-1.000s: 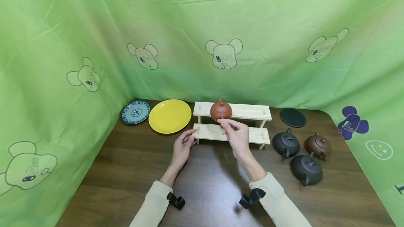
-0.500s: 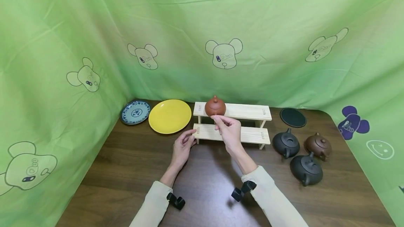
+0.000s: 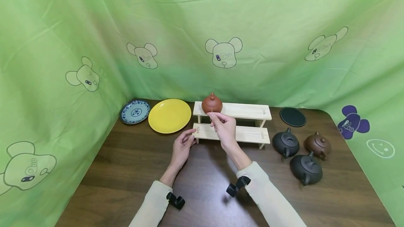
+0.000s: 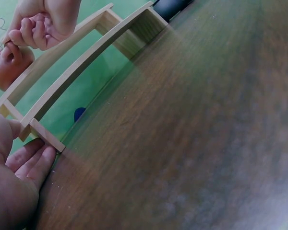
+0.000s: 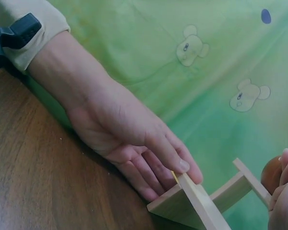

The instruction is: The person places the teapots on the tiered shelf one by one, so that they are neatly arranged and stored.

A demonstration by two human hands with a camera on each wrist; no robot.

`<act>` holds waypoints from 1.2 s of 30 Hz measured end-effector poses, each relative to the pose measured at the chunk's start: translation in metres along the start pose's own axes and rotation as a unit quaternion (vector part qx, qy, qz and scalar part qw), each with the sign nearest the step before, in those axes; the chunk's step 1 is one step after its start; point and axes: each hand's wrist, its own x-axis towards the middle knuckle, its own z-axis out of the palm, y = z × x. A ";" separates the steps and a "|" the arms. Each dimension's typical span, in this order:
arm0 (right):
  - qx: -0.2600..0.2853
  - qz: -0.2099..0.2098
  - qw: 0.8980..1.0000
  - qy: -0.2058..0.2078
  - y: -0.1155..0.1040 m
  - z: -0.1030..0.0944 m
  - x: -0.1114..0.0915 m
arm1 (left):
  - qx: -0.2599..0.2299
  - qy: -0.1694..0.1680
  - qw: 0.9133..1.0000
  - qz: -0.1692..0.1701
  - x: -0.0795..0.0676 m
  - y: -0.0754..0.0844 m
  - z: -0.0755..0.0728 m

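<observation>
My right hand [image 3: 226, 128] pinches the handle of a reddish-brown clay teapot [image 3: 212, 103], which is upright at the left part of the upper tier of a pale two-tier wooden stand [image 3: 250, 135]. Whether its base touches that board is hard to tell. At the stand's lower left end, my left hand [image 3: 182, 147] holds the corner. In the right wrist view, the thumb and index finger of that left hand [image 5: 134, 124] lie at the board's edge while the other fingers curl by the leg. The left wrist view shows the teapot [image 4: 10, 72] hanging over the board's front edge.
Left of the stand lie a yellow plate [image 3: 169, 116] and a blue patterned plate [image 3: 135, 111]. To its right are a dark round mat [image 3: 293, 117], two black teapots [image 3: 285, 143] and a brown teapot [image 3: 317, 145]. A green curtain [image 3: 268, 80] surrounds the table's back.
The right hand has moved left and slightly back, bringing the reddish-brown teapot along the upper tier toward its left end. The left hand has stayed at the stand's corner.
</observation>
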 end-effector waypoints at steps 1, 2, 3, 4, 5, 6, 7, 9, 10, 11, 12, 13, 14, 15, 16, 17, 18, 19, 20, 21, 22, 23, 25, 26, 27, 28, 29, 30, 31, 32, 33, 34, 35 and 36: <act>0.003 0.002 1.000 0.000 0.000 0.001 0.001 | 0.000 0.000 1.000 0.000 0.000 0.000 0.000; 0.005 0.004 1.000 0.000 0.000 0.001 0.001 | 0.001 0.000 1.000 -0.001 0.000 0.000 0.000; 0.005 0.006 1.000 0.000 0.001 0.001 0.001 | 0.001 0.000 1.000 -0.001 0.000 0.000 0.000; 0.006 0.007 1.000 0.001 0.001 0.001 0.002 | 0.001 -0.001 1.000 -0.002 0.000 -0.001 0.000; 0.006 0.008 1.000 0.001 0.001 0.001 0.002 | 0.001 -0.001 1.000 -0.002 0.000 -0.001 0.000; 0.006 0.008 1.000 0.000 0.001 0.002 0.002 | 0.001 -0.001 1.000 -0.001 0.001 -0.001 0.000; 0.005 0.008 1.000 -0.001 0.001 0.001 0.002 | 0.002 -0.002 1.000 0.000 0.001 -0.001 0.000; 0.007 0.008 1.000 -0.004 0.001 0.001 0.002 | 0.002 -0.003 1.000 0.000 0.001 -0.001 0.000; 0.008 0.007 1.000 -0.007 0.001 0.001 0.002 | 0.003 -0.003 1.000 0.000 0.001 -0.001 0.000; 0.009 0.007 1.000 -0.009 0.001 0.001 0.002 | 0.004 -0.003 1.000 0.000 0.002 -0.001 0.000; 0.012 0.007 1.000 -0.012 0.001 0.000 0.002 | 0.005 -0.003 1.000 0.000 0.002 -0.001 0.000; 0.014 0.008 1.000 -0.015 0.001 0.000 0.002 | 0.007 -0.003 1.000 0.000 0.002 0.000 0.000; 0.016 0.010 1.000 -0.017 0.002 0.000 0.002 | 0.006 -0.003 1.000 -0.001 0.002 0.000 0.000; 0.018 0.012 1.000 -0.019 0.002 -0.001 0.002 | 0.007 -0.003 1.000 -0.001 0.002 0.000 0.000; 0.020 0.016 0.999 -0.021 0.001 -0.001 0.002 | 0.009 -0.003 1.000 -0.002 0.001 0.000 0.000; 0.022 0.019 0.999 -0.023 0.001 -0.001 0.002 | 0.009 -0.002 1.000 -0.002 0.001 0.001 0.000; 0.023 0.023 0.999 -0.025 0.001 -0.002 0.002 | 0.007 -0.002 1.000 -0.001 0.001 0.001 0.000; 0.024 0.027 0.999 -0.027 0.001 -0.002 0.003 | 0.006 -0.001 1.000 -0.001 0.001 0.001 0.000; 0.025 0.031 0.999 -0.027 0.001 -0.002 0.003 | 0.005 0.000 1.000 -0.001 0.001 0.001 0.000; 0.026 0.035 0.999 -0.028 0.001 -0.003 0.003 | 0.005 0.001 1.000 -0.001 0.001 0.001 0.000; 0.026 0.037 0.999 -0.027 0.000 -0.003 0.003 | 0.004 0.002 1.000 0.000 0.001 0.001 0.000; 0.026 0.039 0.999 -0.026 0.000 -0.003 0.003 | 0.003 0.002 1.000 0.000 0.001 0.001 0.000; 0.026 0.041 0.999 -0.022 -0.001 -0.004 0.003 | 0.003 0.002 1.000 0.001 0.001 0.000 0.000; 0.026 0.041 0.999 -0.020 -0.001 -0.005 0.003 | 0.003 0.001 1.000 0.001 0.001 0.000 0.000; 0.027 0.041 0.999 -0.018 -0.002 -0.005 0.002 | 0.004 0.001 1.000 0.001 0.001 -0.001 0.000; 0.027 0.041 0.999 -0.016 -0.002 -0.005 0.002 | 0.005 0.001 1.000 0.001 0.001 -0.001 0.000; 0.028 0.041 0.999 -0.015 -0.002 -0.006 0.002 | 0.006 0.001 1.000 0.001 0.001 -0.001 0.000; 0.028 0.041 0.999 -0.014 -0.002 -0.007 0.002 | 0.007 0.001 1.000 0.001 0.001 -0.001 0.000; 0.029 0.042 0.999 -0.013 -0.002 -0.007 0.002 | 0.007 0.001 1.000 0.000 0.001 -0.001 0.000; 0.031 0.043 0.999 -0.012 -0.002 -0.008 0.002 | 0.008 0.001 1.000 0.000 0.001 -0.001 0.000; 0.032 0.043 0.998 -0.012 -0.003 -0.008 0.002 | 0.007 0.001 1.000 0.000 0.001 -0.001 0.000; 0.032 0.045 0.998 -0.010 -0.003 -0.009 0.002 | 0.007 0.000 1.000 0.000 0.001 0.000 0.000; 0.033 0.046 0.998 -0.009 -0.003 -0.010 0.002 | 0.005 0.000 1.000 0.000 0.001 -0.001 -0.001; 0.034 0.046 0.998 -0.006 -0.004 -0.011 0.001 | 0.004 0.000 1.000 0.000 0.001 -0.001 -0.001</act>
